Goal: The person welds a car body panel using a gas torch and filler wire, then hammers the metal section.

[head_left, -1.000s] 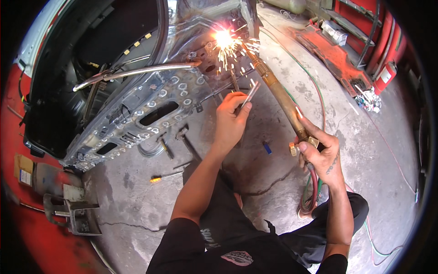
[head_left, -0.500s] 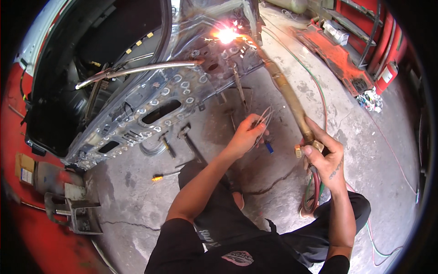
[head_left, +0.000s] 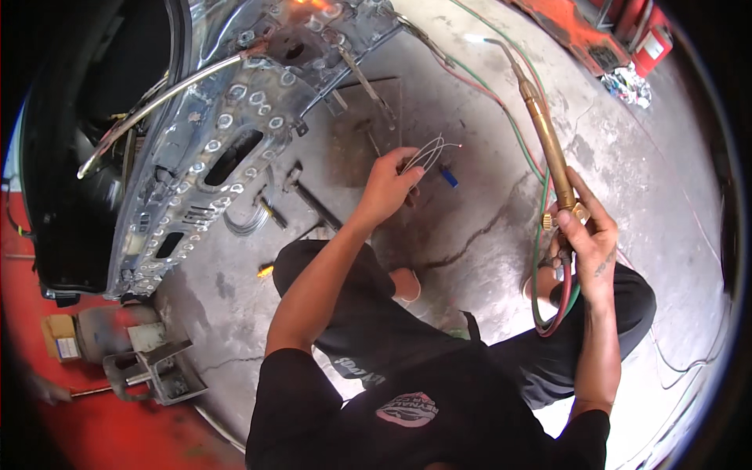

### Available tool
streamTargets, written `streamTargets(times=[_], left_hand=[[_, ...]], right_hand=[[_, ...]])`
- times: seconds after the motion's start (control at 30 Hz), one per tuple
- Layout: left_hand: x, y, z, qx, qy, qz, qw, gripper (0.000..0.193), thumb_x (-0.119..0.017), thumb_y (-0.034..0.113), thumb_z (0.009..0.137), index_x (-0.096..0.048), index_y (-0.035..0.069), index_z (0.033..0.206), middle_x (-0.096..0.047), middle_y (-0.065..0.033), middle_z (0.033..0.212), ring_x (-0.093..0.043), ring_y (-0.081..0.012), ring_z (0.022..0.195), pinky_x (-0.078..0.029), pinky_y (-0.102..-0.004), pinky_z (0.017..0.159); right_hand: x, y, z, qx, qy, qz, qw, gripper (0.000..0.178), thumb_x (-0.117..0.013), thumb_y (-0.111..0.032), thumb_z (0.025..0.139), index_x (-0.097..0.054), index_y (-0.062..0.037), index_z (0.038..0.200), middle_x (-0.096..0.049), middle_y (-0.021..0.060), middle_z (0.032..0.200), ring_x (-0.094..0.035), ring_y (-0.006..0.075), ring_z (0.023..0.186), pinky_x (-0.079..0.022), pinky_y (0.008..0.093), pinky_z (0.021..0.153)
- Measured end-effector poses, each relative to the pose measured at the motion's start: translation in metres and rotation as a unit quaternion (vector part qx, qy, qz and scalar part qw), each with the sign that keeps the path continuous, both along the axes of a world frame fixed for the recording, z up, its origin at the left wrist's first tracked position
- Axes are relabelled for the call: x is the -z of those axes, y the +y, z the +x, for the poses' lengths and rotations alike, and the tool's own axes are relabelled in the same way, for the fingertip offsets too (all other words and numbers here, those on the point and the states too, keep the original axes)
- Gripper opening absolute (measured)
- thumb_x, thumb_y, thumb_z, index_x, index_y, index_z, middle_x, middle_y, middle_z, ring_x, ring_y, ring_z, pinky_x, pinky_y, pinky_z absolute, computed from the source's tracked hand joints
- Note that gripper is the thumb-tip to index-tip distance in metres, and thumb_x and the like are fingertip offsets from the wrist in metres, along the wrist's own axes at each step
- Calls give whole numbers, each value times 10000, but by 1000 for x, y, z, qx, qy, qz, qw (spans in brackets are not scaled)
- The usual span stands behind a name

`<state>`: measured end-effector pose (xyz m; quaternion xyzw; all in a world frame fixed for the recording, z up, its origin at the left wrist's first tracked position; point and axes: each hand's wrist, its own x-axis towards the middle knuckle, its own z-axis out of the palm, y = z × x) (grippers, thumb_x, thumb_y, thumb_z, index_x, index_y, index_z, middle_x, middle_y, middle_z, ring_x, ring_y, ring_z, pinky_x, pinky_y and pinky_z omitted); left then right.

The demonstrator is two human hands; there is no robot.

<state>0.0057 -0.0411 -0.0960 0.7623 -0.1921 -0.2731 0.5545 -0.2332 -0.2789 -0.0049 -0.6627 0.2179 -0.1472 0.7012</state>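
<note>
My right hand (head_left: 589, 235) is closed round the lower end of a brass gas welding torch (head_left: 551, 145), by its valve knobs. The torch's bent tip has a small white flame (head_left: 475, 38) and stands apart from the metal. Red and green hoses run from its base. In my left hand (head_left: 392, 184) is a loose coil of thin welding wire (head_left: 431, 154), one end of it glowing faintly. Ahead and to the left is a bare car body panel (head_left: 262, 141) dotted with round weld marks. A patch near its top (head_left: 313, 6) glows orange.
A long metal strip (head_left: 172, 92) juts leftward off the panel. On the concrete floor lie a hammer (head_left: 309, 196), a wire coil (head_left: 247, 219), a blue lighter-like object (head_left: 449, 177) and a yellow-handled tool (head_left: 265, 272). Hoses (head_left: 509, 117) cross the floor. A red extinguisher (head_left: 652, 51) stands far right.
The torch has swung right, away from the panel; the bright glare and sparks there are gone, leaving an orange glow. My left hand has shifted slightly left and up with the wire. The view has turned.
</note>
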Motion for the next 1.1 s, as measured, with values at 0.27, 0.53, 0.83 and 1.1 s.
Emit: streamTargets(times=[0.27,0.53,0.83,1.1], left_hand=[[9,-3,2,-81,-72,-76,991,317,-661,78,968,-644,-34,1263,-704,-92,888,-655,-144,709,-514,-270,555],[-19,0,-5,-110,47,-350,929,284,-632,175,1034,-667,-49,1206,-686,-81,883,-629,-166,767,-533,-351,811],[-160,12,-47,-55,-482,-322,813,417,-640,68,979,-584,-43,1377,-679,-189,1182,-643,-302,1114,-472,-460,1062],[-177,-25,40,-79,-668,-141,727,451,-683,-21,889,-601,-14,1332,-662,-194,1289,-609,-402,1224,-357,-549,1170]], right_hand=[[-16,-12,-12,41,-33,-41,998,631,-713,-236,967,-495,-13,1515,-693,77,941,-568,81,560,-466,244,483],[-26,-33,-31,48,-36,-76,995,722,-732,-352,915,-511,10,1498,-676,85,913,-544,92,532,-455,245,483],[0,-46,-20,76,-81,-55,992,773,-730,-425,947,-463,11,1527,-631,60,875,-527,82,482,-425,238,410],[-8,-27,-15,37,-87,-55,994,775,-753,-397,935,-460,4,1530,-673,84,915,-547,86,512,-467,244,433]])
